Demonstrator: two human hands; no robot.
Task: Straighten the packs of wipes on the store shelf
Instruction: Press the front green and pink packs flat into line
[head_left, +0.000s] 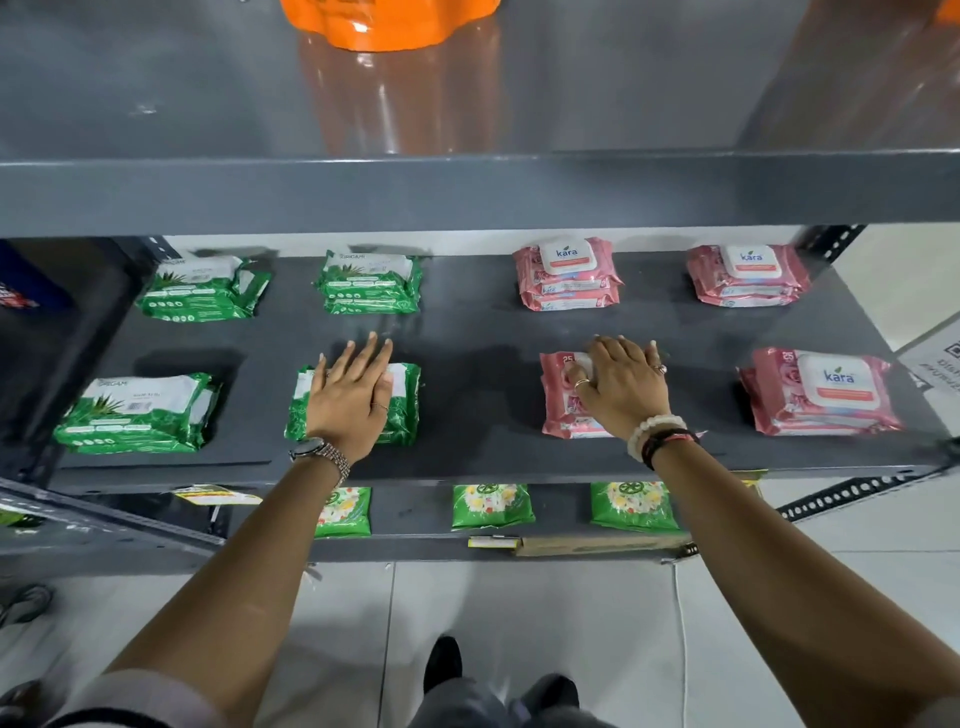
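Packs of wipes lie in two rows on the dark grey shelf (467, 332). My left hand (353, 395) lies flat, fingers spread, on top of a green pack (405, 410) in the front row. My right hand (623, 384) rests palm down on a pink pack (558, 400), fingers curled over its white lid. More green packs sit at the front left (137, 413), back left (202, 288) and back middle (370, 283). Pink stacks stand at the back (569, 275), back right (748, 275) and front right (821, 392).
An upper shelf board (467, 192) overhangs close above the packs, with an orange object (389, 23) on it. Below, a lower shelf holds green bags (491, 504). Perforated metal uprights (831, 241) frame the right side. Tiled floor and my shoes (441, 662) lie beneath.
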